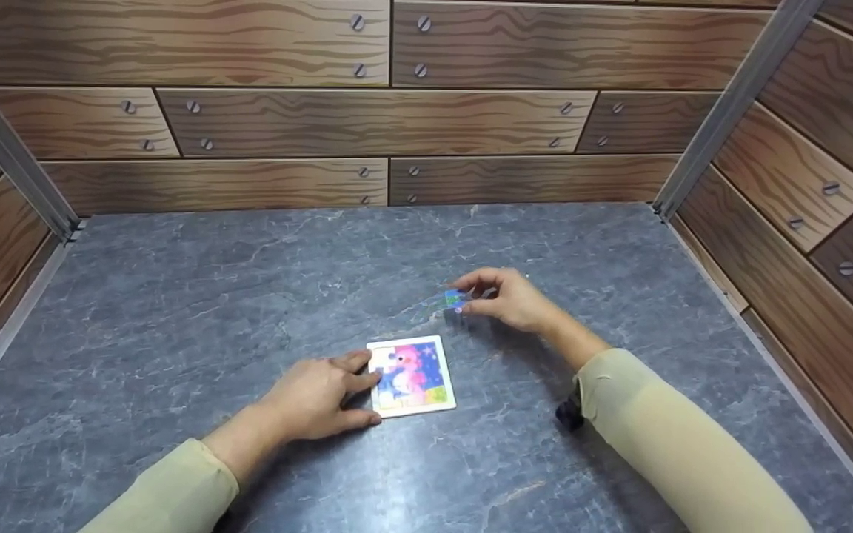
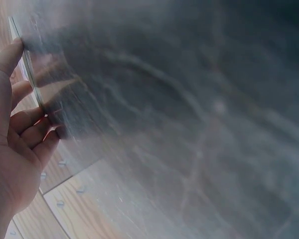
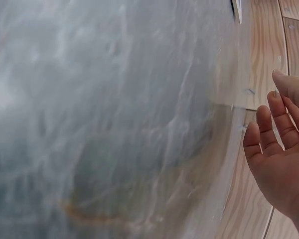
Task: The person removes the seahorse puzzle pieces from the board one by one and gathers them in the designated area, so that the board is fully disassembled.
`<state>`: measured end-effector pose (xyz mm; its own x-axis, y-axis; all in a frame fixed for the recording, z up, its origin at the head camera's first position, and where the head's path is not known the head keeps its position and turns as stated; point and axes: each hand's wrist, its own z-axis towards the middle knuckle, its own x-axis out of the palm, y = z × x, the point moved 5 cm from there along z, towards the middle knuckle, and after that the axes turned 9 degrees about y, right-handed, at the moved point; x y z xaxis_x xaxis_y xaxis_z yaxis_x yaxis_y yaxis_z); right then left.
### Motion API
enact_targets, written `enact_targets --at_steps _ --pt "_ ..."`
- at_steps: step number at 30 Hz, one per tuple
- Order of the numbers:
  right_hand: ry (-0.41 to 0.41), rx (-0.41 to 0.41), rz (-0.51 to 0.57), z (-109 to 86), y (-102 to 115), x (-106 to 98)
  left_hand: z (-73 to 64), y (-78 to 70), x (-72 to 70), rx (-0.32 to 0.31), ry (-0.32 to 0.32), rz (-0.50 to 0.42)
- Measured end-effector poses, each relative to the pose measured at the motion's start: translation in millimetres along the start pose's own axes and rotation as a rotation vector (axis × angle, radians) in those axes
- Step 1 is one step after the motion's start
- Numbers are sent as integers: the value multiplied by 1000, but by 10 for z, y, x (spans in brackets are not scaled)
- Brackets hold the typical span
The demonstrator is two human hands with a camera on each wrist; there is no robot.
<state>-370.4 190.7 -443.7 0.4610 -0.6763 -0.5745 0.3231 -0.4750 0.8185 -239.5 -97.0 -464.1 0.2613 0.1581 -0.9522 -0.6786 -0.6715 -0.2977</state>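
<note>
A small jigsaw puzzle in a white frame lies flat on the grey marbled table, showing a pink figure on dark blue with stars. Pale patches show at its left side. My left hand rests at its left edge, thumb by the near corner and fingertips on the border and picture. In the left wrist view, the left hand's fingers meet the puzzle's thin edge. Beyond the puzzle, to the right, my right hand pinches a blue and green puzzle piece between thumb and forefinger. The piece appears edge-on in the right wrist view.
The marbled table is bounded by a wood-patterned back wall and similar side walls, with metal posts at the corners. A black device sits under the right sleeve.
</note>
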Motion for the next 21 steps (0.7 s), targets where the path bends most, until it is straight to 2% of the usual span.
enact_targets --at_steps 11,21 --pt "-35 55 6 -19 -179 -87 -1 2 5 -6 -3 22" --pt "-67 56 10 -33 -255 -130 -6 0 3 3 -13 16"
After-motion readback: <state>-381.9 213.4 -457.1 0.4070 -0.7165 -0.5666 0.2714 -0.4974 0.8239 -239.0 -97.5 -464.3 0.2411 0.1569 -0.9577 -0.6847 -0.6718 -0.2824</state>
